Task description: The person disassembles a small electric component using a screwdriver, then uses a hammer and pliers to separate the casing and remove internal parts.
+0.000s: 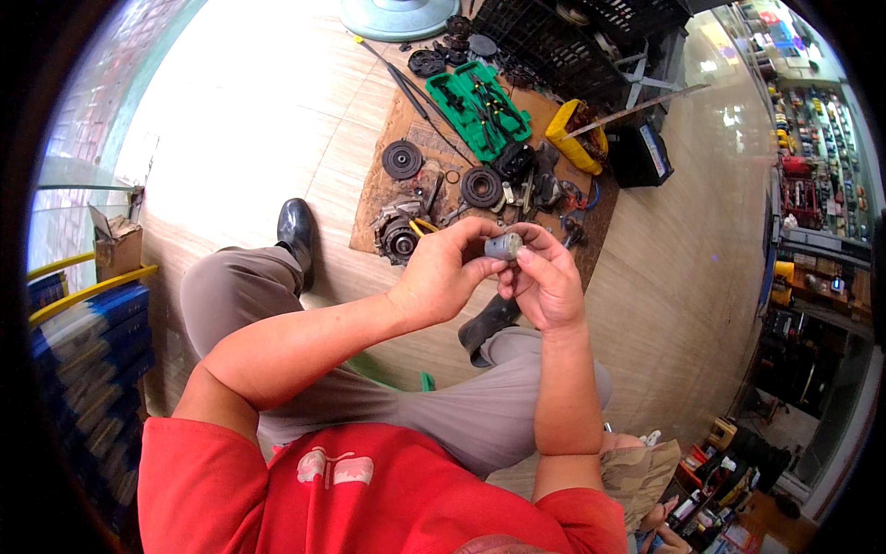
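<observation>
A small grey metal cylinder (503,246) with a paler end is held up between my two hands, above the near edge of a brown work board. My left hand (441,273) pinches it from the left with thumb and fingers. On the other side my right hand (552,284) has its fingertips closed round the paler end. Just beyond my left hand lies a greasy round machine part (397,235), with yellow-handled pliers (423,225) against it. Two black pulley-like discs, one a ringed wheel (402,160) and one a thicker ring (481,186), rest farther back on the board.
On the work board (369,217) lies an open green tool case (477,109). Beyond it are a cut yellow container (577,138), a black crate (535,42) and a black box (640,154). Blue boxes (97,342) are stacked at left. Another person's camouflage-clad leg (646,471) is at lower right.
</observation>
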Motion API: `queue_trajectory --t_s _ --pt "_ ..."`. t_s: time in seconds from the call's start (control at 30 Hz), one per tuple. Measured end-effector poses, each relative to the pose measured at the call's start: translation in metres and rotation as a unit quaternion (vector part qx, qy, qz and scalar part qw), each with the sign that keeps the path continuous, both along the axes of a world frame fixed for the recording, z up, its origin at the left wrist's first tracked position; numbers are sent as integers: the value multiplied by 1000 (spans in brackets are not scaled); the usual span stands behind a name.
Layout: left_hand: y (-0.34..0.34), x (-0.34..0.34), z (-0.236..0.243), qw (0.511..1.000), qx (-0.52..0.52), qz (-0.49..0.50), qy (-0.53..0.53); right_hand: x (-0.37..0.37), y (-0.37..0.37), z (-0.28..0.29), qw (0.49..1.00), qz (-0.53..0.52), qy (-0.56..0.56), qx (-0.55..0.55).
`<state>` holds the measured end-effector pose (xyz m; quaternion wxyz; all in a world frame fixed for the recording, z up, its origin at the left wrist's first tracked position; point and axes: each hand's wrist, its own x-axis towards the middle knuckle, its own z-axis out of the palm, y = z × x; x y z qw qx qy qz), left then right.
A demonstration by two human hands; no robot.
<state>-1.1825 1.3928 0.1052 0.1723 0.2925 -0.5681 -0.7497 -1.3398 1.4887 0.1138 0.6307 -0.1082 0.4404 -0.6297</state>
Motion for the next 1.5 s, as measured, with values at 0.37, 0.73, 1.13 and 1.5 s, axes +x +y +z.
queue_trajectory --t_s 0.37,0.73,1.13,1.5 --pt "1 1 -9 1000 4 16 12 0 1 -1 1000 2 5 3" --pt "3 1 -14 1000 4 17 22 3 0 -2 1000 -9 27 2" --pt "5 0 -26 1000 1 15 -10 8 -1 -2 979 -12 205 6" --pt "0 -2 -21 986 167 -14 14 17 0 -3 843 -6 537 -19"
